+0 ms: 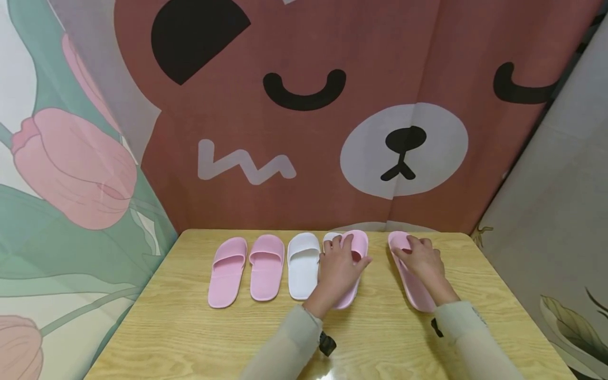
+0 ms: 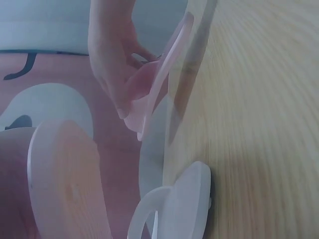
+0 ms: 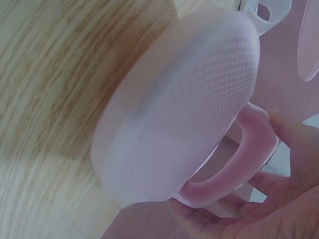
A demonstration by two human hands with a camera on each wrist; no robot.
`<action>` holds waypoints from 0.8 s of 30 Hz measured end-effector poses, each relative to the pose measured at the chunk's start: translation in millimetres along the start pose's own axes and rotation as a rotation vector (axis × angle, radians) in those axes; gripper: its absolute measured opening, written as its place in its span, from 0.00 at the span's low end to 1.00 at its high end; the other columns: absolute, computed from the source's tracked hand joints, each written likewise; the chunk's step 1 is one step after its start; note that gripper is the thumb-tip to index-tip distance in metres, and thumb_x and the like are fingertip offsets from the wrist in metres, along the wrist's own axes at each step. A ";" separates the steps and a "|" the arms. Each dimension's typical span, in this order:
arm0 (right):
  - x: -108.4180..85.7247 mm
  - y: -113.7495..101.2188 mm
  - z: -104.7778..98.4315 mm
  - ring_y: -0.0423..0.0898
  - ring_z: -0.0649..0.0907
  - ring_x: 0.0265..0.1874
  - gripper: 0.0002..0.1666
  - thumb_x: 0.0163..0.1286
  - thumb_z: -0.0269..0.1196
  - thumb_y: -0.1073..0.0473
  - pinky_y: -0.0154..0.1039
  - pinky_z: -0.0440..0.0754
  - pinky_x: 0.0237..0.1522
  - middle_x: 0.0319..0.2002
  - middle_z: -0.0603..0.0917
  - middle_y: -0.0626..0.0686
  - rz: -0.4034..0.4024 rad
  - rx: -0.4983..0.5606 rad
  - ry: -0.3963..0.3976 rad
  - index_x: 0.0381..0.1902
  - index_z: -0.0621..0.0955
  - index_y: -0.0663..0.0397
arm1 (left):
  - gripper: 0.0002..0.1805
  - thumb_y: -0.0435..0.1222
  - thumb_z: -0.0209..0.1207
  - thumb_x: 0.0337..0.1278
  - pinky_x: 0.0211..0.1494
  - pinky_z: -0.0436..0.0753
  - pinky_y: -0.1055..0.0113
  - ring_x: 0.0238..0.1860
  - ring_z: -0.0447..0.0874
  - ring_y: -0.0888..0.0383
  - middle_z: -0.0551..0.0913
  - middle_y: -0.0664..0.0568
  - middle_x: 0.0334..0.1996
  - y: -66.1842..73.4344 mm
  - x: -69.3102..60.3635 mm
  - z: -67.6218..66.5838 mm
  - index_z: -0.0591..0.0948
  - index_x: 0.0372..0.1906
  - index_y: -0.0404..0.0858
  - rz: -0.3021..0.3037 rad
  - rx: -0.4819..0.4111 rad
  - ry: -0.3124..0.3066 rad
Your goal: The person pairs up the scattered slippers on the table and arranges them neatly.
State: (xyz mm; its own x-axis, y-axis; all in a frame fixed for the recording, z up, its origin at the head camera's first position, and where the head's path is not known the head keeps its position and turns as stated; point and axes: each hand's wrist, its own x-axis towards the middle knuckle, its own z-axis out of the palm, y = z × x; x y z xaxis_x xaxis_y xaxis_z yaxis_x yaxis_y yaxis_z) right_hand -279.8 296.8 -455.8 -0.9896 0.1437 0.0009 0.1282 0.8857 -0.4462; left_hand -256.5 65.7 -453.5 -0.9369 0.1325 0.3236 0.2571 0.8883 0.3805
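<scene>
My left hand [image 1: 338,269] grips a pink slipper [image 1: 359,241] by its strap end. That slipper is lifted above the table and partly covers the right-hand white slipper [image 1: 330,237] behind it. Farther right, my right hand [image 1: 425,262] holds another pink slipper [image 1: 418,290] by the strap. In the right wrist view, thumb and fingers of the right hand [image 3: 294,194] pinch the strap of this pink slipper [image 3: 199,99], which tilts off the wood. The left wrist view shows the left slipper [image 2: 70,184] raised beside a white slipper [image 2: 187,199].
On the wooden table [image 1: 190,338] two pink slippers, one at far left [image 1: 227,274] and one beside it [image 1: 267,269], stand in a row with a white slipper [image 1: 304,269]. A bear-print curtain [image 1: 237,200] hangs along the back edge, with printed cloths at both sides.
</scene>
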 end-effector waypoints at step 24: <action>2.6 4.9 -1.7 0.82 0.65 0.61 0.51 0.71 0.56 0.31 0.73 0.69 0.56 0.70 0.59 0.77 0.012 -0.005 0.014 0.77 0.61 0.62 | 0.44 0.69 0.54 0.60 0.60 0.74 0.50 0.65 0.67 0.47 0.71 0.45 0.67 28.8 13.3 22.9 0.67 0.73 0.48 -0.029 -0.023 -0.031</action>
State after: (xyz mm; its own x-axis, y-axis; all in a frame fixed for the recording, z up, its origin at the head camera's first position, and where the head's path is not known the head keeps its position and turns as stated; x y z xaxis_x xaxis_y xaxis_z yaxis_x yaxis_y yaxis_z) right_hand -281.7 302.3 -456.5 -0.9871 0.1601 0.0081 0.1402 0.8863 -0.4414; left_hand -267.0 103.1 -458.1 -0.9509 0.1207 0.2851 0.2347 0.8816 0.4096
